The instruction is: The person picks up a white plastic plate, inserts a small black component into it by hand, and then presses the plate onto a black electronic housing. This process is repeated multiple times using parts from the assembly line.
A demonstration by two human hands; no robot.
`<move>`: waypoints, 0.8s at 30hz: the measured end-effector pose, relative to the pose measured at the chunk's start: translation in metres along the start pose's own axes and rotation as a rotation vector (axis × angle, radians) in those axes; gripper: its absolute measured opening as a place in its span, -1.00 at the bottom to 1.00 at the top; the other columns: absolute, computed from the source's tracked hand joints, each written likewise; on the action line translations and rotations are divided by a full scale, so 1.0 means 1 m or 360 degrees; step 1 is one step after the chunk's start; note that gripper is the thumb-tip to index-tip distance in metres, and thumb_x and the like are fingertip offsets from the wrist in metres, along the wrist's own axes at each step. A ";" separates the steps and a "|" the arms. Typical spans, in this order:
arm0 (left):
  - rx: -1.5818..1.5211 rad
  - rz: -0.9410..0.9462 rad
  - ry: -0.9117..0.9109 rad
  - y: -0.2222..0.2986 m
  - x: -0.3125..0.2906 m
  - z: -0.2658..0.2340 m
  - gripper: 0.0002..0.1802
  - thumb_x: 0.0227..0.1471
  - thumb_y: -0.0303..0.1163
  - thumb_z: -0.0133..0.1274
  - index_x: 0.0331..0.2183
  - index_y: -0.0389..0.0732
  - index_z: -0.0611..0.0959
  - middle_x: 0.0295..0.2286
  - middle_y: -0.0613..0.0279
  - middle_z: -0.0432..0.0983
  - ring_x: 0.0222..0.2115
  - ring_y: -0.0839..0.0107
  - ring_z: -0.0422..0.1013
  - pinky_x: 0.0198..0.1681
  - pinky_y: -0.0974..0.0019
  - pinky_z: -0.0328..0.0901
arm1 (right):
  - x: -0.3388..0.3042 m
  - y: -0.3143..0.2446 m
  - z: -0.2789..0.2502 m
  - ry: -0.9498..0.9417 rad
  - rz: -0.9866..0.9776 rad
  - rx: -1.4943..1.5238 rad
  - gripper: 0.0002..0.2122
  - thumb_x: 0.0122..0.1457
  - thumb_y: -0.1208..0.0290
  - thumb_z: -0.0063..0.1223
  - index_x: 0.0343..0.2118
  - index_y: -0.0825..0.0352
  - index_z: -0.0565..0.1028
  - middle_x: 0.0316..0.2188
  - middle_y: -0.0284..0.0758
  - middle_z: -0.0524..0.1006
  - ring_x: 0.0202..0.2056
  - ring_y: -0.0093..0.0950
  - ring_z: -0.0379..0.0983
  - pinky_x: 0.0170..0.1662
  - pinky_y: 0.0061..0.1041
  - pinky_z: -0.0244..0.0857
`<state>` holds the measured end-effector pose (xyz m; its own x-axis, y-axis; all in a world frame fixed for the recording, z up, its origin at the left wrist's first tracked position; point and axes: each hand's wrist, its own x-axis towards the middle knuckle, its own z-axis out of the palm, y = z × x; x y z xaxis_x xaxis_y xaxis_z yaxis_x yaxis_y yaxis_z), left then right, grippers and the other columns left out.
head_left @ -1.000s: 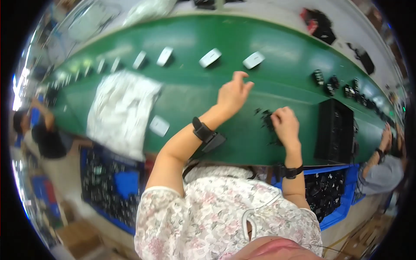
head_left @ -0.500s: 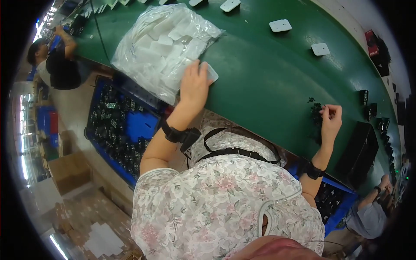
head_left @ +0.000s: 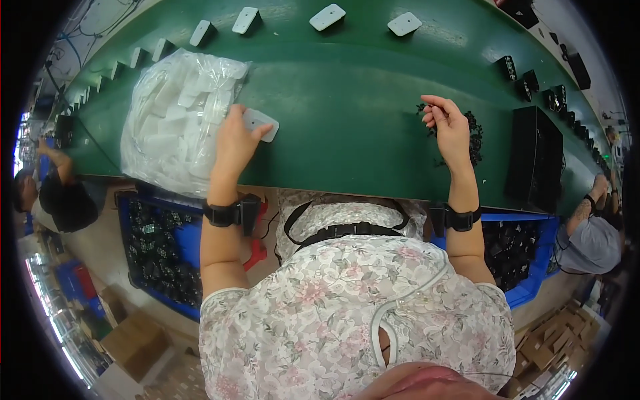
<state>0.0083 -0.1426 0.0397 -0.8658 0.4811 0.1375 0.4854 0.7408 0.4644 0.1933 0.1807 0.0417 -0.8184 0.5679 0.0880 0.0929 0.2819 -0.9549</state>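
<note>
My left hand is closed on a white rounded plastic cover with small holes, thumb across its face, at the table's near side. Right beside that hand lies a clear plastic bag full of similar white pieces. My right hand is at the left edge of a loose pile of tiny black parts. Its fingertips are pinched together; whatever they hold is too small to make out.
The green table carries a spaced row of white-topped units, one being a white-faced block, along its far side. A black box stands at the right, near several black units. Blue bins sit below the near edge; co-workers flank me.
The whole view has swung, so the bag and table now lie squarer before me. My right fingers have come to the left edge of the black pile; my left hand stays by the white cover.
</note>
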 end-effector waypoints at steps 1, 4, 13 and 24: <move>-0.0134 -0.0087 0.0026 0.011 -0.001 0.003 -0.58 -0.09 -0.32 0.20 -0.23 -0.32 0.44 -0.37 -0.21 0.48 -0.31 -0.15 0.40 -0.29 0.03 0.29 | -0.001 -0.001 -0.001 0.0011 0.0006 0.0004 -0.83 0.24 0.54 -0.16 -0.23 0.48 0.46 -0.41 -0.32 0.48 -0.42 -0.61 0.41 -0.34 -0.67 0.30; -0.0495 0.0084 0.0029 0.026 -0.002 0.024 -0.67 -0.01 -0.34 0.12 -0.22 -0.26 0.44 -0.38 -0.22 0.49 -0.34 -0.22 0.39 -0.32 0.00 0.30 | -0.002 -0.003 -0.001 -0.0109 0.0076 -0.0007 -0.83 0.25 0.53 -0.16 -0.21 0.46 0.46 -0.41 -0.33 0.47 -0.43 -0.61 0.41 -0.34 -0.67 0.30; -0.1334 0.0119 -0.0309 0.130 -0.017 0.055 -0.84 0.04 -0.56 -0.01 -0.26 -0.27 0.50 -0.52 0.16 0.43 -0.68 0.43 0.40 -0.62 0.42 0.29 | -0.012 -0.023 0.015 -0.0231 -0.0005 -0.0010 -0.82 0.25 0.51 -0.18 -0.20 0.44 0.46 -0.43 -0.36 0.43 -0.46 -0.62 0.41 -0.40 -0.67 0.29; -0.1239 0.0408 -0.0220 0.144 -0.021 0.063 -0.90 0.02 -0.58 0.03 -0.34 -0.28 0.58 -0.51 0.17 0.41 -0.71 0.41 0.37 -0.63 0.41 0.26 | -0.008 -0.016 0.009 -0.0131 0.0389 0.0864 -0.86 0.23 0.46 -0.08 -0.26 0.43 0.44 -0.35 -0.26 0.51 -0.37 -0.53 0.49 -0.35 -0.66 0.33</move>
<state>0.1043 -0.0163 0.0484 -0.6923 0.6818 0.2364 0.3986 0.0882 0.9129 0.1933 0.1648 0.0535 -0.8532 0.4984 -0.1538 -0.0014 -0.2971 -0.9548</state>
